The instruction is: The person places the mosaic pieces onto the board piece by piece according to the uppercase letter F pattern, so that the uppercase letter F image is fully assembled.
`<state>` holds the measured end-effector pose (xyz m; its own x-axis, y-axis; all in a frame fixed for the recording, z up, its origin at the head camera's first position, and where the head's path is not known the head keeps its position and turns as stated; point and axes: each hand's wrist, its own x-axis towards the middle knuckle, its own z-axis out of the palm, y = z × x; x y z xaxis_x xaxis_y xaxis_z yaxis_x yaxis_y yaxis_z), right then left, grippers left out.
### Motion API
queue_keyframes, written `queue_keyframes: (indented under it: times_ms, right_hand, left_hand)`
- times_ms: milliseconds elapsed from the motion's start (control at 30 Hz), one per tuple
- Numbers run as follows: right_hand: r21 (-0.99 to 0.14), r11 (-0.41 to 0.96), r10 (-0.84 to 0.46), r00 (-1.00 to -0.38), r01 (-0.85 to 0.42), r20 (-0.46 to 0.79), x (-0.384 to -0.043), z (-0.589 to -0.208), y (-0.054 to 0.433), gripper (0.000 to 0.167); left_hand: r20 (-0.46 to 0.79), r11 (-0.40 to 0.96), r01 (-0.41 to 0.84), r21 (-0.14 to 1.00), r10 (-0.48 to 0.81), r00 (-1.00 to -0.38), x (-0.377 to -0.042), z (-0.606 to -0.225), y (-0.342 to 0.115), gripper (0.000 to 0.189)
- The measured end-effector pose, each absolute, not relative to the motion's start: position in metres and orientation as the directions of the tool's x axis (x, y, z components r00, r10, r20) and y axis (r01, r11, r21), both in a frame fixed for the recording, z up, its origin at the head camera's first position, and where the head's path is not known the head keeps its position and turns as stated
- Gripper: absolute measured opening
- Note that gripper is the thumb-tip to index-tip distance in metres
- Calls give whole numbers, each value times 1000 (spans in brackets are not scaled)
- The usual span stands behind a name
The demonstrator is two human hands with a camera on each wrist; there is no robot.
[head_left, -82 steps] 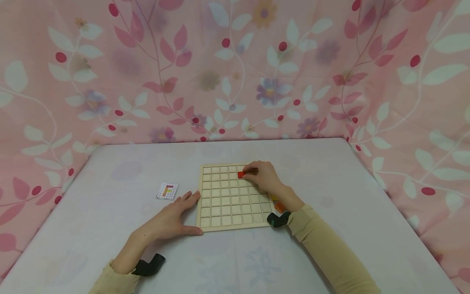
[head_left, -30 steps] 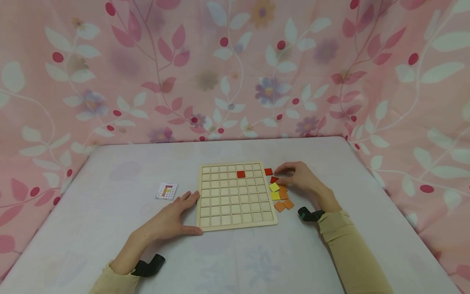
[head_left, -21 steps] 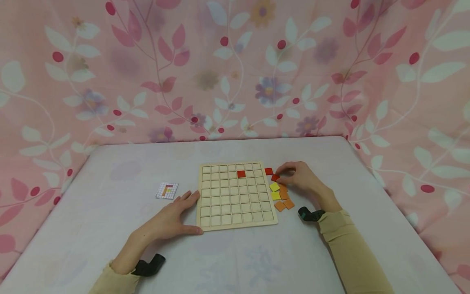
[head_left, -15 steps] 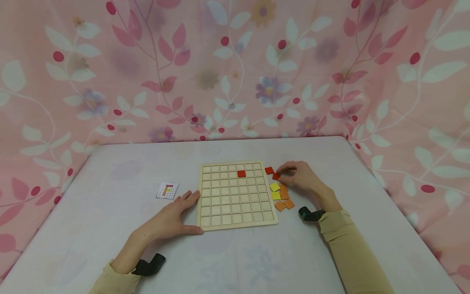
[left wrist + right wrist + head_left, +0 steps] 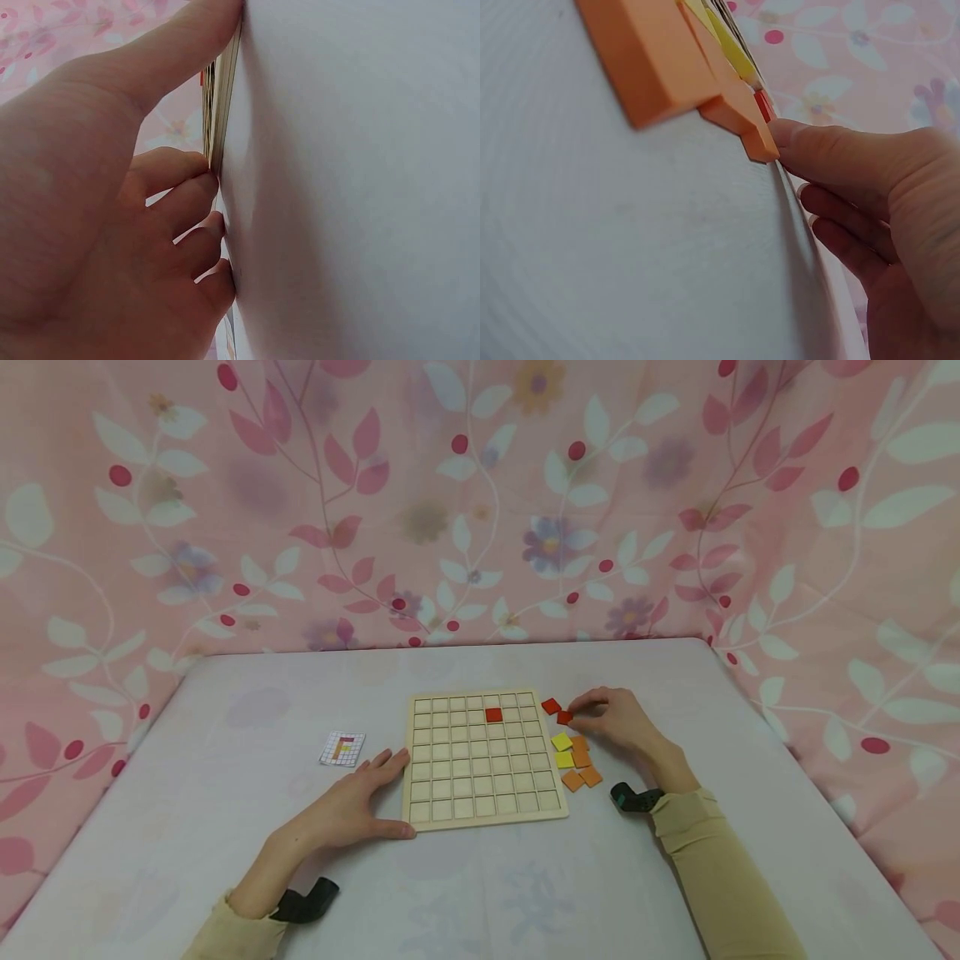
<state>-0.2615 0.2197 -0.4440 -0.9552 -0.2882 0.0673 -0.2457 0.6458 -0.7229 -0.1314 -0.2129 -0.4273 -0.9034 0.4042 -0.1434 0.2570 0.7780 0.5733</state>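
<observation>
A light wooden grid board (image 5: 483, 771) lies on the cloth-covered table, with one red square tile (image 5: 493, 715) set in a cell near its top. My left hand (image 5: 348, 806) is spread along the board's left edge, fingertips and thumb touching it, as the left wrist view also shows. Beyond the board's right edge, my right hand (image 5: 618, 720) pinches a loose red tile (image 5: 564, 717) between thumb and fingers; that tile is mostly hidden in the right wrist view. Another red tile (image 5: 551, 706) lies just left of it, corner close to it.
Yellow tiles (image 5: 563, 760) and several orange tiles (image 5: 591, 775) lie beside the board's right edge, below the right hand. A small card (image 5: 342, 749) with a coloured grid pattern lies left of the board. A floral curtain (image 5: 480, 527) rises behind the table.
The right hand has left the red tile in the board cell and gone to the loose tiles. The pinched red tile has slid slightly up and right; its neighbour has turned. The left hand stays.
</observation>
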Motion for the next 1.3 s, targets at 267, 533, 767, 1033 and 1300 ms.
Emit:
queue_keyframes:
  times_ms: [267, 533, 767, 1033, 1300]
  right_hand:
    - [-712, 657, -283, -956, -249, 74, -261, -443, 220, 19]
    - [-721, 650, -282, -957, -243, 68, -261, -446, 222, 20]
    - [-741, 633, -281, -958, -225, 51, -262, -443, 221, 22]
    - [-760, 618, -292, -956, -200, 14, -259, -437, 213, 22]
    - [-742, 639, -300, -954, -203, 2, -258, -436, 206, 21]
  left_hand:
    - [-145, 779, 254, 573, 401, -904, -131, -427, -213, 112]
    - [-140, 781, 260, 568, 404, -904, -132, -428, -213, 112]
    - [-141, 780, 257, 570, 402, -905, -131, -427, -213, 112]
    - [-138, 783, 259, 566, 400, -906, -130, -426, -213, 112]
    - [-140, 785, 256, 565, 396, -907, -130, -426, -213, 112]
